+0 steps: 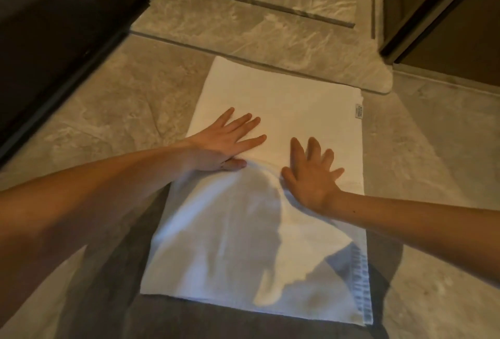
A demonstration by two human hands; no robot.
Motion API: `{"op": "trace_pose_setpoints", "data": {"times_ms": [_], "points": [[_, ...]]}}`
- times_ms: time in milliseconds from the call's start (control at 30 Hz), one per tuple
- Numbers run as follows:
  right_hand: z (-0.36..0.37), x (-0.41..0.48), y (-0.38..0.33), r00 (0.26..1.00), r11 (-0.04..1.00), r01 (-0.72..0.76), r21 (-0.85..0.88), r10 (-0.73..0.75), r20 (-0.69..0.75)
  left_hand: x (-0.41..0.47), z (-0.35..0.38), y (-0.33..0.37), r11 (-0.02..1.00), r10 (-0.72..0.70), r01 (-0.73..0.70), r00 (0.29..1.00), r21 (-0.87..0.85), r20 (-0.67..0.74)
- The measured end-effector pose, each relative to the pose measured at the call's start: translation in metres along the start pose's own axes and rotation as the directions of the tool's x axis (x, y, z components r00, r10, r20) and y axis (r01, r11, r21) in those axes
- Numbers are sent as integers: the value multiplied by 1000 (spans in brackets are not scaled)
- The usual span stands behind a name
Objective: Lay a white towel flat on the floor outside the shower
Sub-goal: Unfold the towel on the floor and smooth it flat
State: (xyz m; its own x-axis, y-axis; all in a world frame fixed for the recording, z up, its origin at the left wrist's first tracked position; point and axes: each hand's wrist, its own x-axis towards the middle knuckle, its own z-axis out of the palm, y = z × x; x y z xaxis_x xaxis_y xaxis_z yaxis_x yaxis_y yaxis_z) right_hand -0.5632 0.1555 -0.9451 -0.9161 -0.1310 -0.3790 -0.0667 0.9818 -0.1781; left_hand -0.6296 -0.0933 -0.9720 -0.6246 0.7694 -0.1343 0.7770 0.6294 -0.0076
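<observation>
A white towel (292, 100) lies spread on the marble floor, its far edge against a raised stone threshold. Both of my hands press flat on its middle with straight, spread fingers. My left hand (224, 144) rests near the towel's left edge, my right hand (311, 173) a little to the right of it and nearer to me. A soft crease runs across the towel between the two hands. A small label (357, 111) sits at the far right edge. Shadows of my arms cover the towel's near half.
The raised marble threshold (270, 41) crosses the floor just beyond the towel, with a dark channel (243, 0) behind it. A dark door or panel (54, 27) stands at the left. A brown frame and wall (433, 14) stand at the far right.
</observation>
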Motion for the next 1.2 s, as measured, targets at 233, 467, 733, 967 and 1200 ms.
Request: {"op": "trace_pose_setpoints", "data": {"times_ms": [233,467,733,967,1200], "points": [[17,13,25,956,931,291,-222,-292,28,-30,19,48,929,-315,307,949,-206,-6],[19,14,55,961,928,271,-256,-275,21,-4,20,58,936,-295,286,956,-205,-13],[8,1,109,965,928,258,-268,-260,30,41,19,98,943,-272,256,961,-214,-48],[11,-2,124,964,931,257,-260,-265,6,52,20,104,950,-259,243,964,-195,-65],[5,2,125,962,932,274,-238,-264,73,52,16,106,947,-267,266,964,-180,19]]}}
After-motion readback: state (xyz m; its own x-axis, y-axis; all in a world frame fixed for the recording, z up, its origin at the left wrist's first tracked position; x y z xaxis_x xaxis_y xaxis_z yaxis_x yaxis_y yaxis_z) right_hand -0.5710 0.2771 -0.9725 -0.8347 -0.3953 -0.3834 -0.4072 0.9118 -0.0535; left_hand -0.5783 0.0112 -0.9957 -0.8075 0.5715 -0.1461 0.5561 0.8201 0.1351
